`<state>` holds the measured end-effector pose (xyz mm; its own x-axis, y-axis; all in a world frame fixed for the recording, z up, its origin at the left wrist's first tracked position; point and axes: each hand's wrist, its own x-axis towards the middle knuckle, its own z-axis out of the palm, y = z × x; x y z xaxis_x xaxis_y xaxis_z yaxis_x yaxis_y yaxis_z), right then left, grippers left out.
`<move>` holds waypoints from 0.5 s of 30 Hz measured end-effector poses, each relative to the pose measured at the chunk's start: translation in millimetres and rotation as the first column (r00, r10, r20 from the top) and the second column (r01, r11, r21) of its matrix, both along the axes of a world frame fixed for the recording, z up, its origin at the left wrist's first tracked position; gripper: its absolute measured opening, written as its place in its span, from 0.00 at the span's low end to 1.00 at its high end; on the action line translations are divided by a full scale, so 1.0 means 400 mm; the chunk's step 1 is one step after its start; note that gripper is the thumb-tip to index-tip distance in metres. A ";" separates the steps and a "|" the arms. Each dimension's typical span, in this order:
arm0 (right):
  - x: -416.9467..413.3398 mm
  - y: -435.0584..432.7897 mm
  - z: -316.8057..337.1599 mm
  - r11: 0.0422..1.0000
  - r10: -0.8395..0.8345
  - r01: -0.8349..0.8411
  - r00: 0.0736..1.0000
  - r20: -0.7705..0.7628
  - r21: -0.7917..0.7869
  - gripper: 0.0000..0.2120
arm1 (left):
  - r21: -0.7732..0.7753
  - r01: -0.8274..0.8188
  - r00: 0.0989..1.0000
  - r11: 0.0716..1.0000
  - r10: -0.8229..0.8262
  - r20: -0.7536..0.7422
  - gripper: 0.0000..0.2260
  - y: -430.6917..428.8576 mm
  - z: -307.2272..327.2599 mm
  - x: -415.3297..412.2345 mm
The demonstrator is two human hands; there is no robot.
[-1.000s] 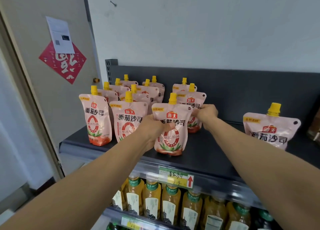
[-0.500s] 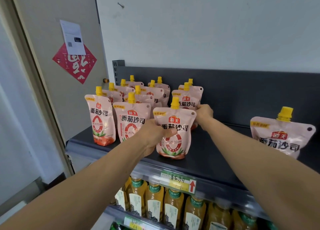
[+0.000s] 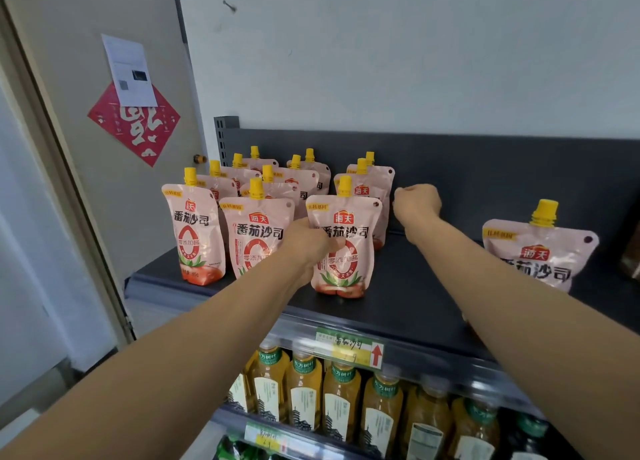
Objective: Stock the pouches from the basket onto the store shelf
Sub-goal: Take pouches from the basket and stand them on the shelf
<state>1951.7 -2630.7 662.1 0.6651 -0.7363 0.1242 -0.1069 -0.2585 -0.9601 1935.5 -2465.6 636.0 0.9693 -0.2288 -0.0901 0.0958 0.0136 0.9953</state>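
Note:
Several pink spouted pouches with yellow caps stand in rows on the dark store shelf (image 3: 408, 307). My left hand (image 3: 306, 243) grips the left side of the front pouch (image 3: 348, 248), which stands upright near the shelf's front edge. My right hand (image 3: 417, 205) hovers with curled fingers just right of the pouch behind (image 3: 375, 185), holding nothing. A lone pouch (image 3: 538, 251) stands at the far right of the shelf. The basket is out of view.
Bottles of yellow tea (image 3: 341, 400) fill the shelf below, behind a price label (image 3: 349, 348). A door with a red paper square (image 3: 135, 123) is at the left. Bare shelf lies between the pouch rows and the lone pouch.
My right hand has let go of the rear pouch and drawn slightly to the right. My left hand still holds the front pouch. The camera has moved closer.

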 end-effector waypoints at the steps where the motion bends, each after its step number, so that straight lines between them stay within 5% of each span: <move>1: -0.009 0.002 0.013 1.000 -0.003 0.003 1.000 0.030 -0.011 0.11 | 0.002 -0.015 1.000 1.000 0.015 -0.002 0.14 -0.008 -0.002 0.008; 15: -0.172 0.065 0.064 0.930 0.108 -0.082 0.993 0.053 -0.358 0.08 | -0.003 0.024 1.000 1.000 -0.024 -0.008 0.18 -0.073 0.006 0.093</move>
<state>1882.8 -2604.6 687.5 0.7097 -0.5696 0.4146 -0.0010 -0.5893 -0.8079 1972.8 -2494.7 638.4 0.9627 -0.2523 -0.0974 0.1042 0.0136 0.9945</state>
